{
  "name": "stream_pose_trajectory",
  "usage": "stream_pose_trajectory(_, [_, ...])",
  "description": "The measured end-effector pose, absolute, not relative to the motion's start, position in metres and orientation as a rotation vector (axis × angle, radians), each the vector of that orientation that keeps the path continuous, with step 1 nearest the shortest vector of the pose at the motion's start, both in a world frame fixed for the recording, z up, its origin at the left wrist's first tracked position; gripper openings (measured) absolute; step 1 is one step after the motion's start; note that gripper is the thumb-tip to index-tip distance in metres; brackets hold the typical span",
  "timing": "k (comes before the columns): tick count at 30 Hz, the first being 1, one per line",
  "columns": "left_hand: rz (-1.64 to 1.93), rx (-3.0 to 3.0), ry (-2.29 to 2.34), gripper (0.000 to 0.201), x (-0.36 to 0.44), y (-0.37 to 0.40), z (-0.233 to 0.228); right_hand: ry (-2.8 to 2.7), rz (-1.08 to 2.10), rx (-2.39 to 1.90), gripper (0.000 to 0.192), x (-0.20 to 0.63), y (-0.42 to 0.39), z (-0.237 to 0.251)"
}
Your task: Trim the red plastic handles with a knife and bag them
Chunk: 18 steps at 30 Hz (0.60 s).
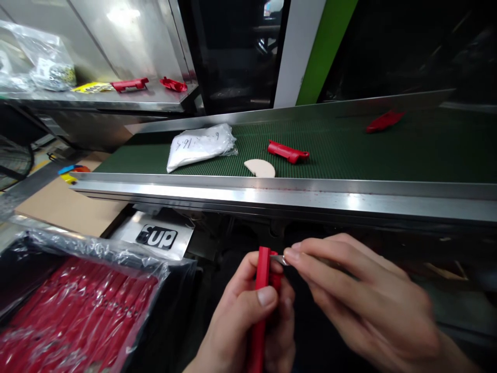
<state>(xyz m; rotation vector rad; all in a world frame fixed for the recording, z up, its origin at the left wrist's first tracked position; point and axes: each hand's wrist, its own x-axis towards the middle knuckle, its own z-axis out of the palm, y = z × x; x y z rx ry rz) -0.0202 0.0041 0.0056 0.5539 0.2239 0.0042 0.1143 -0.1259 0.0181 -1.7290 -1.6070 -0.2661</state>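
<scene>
In front of the conveyor, my left hand (244,305) is closed round a long red plastic part (262,272), which stands roughly upright with its top end showing above the fingers. Its lower end runs out of the picture. Pinched in my right hand (361,290) is a small blade (278,259), its metal tip against the upper right side of the red part. My fingers hide the rest of the blade. Beyond them, a similar red part (288,152) lies on the green conveyor belt (330,150), close to a beige rounded piece (261,168).
A white packet (200,146) lies on the belt, and another red part (384,122) sits farther right. At lower left stands a plastic-lined box (83,305) of red parts. A metal shelf (155,103) holds two red pieces and clear bags. The conveyor's metal rail (310,197) crosses ahead.
</scene>
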Motion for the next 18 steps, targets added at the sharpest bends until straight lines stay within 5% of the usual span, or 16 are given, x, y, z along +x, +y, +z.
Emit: stream_pose_trajectory(18, [-0.087, 0.327, 0.154, 0.019, -0.0225, 0.0060, 0.0042, -1.608, -0.257, -1.768, 0.037, 0.1179, -0.1318, 0.0143])
